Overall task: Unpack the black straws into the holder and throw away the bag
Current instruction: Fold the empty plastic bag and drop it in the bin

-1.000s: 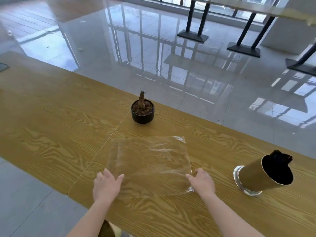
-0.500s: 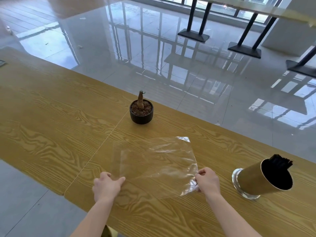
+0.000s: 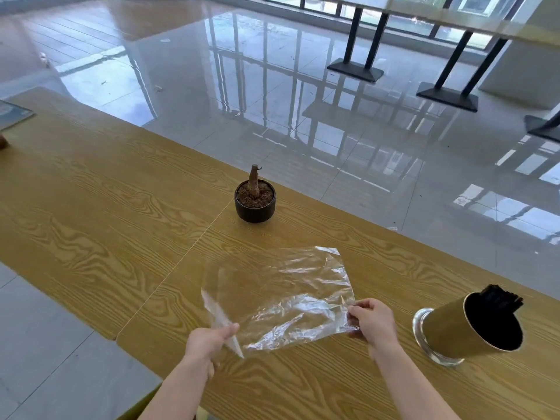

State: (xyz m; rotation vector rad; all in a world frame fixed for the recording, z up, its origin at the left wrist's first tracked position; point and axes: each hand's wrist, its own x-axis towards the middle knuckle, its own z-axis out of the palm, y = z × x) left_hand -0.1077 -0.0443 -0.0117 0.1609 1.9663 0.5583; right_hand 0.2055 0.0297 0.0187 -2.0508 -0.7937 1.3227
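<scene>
A clear, crinkled plastic bag [image 3: 285,292] is partly raised off the wooden table [image 3: 100,225] in front of me. My left hand [image 3: 209,342] pinches its near left corner. My right hand [image 3: 374,324] pinches its near right corner. The bag looks empty. To the right stands a gold cylindrical holder [image 3: 454,331] on a clear round base, and the black straws [image 3: 500,301] stick out of its far rim.
A small black pot [image 3: 255,201] with a brown stump sits behind the bag near the table's far edge. The table's near edge runs just under my forearms. Glossy tiled floor and black table legs [image 3: 448,68] lie beyond.
Both hands went from resting flat on the bag to pinching its near corners. The near edge has lifted off the table and the bag has crumpled.
</scene>
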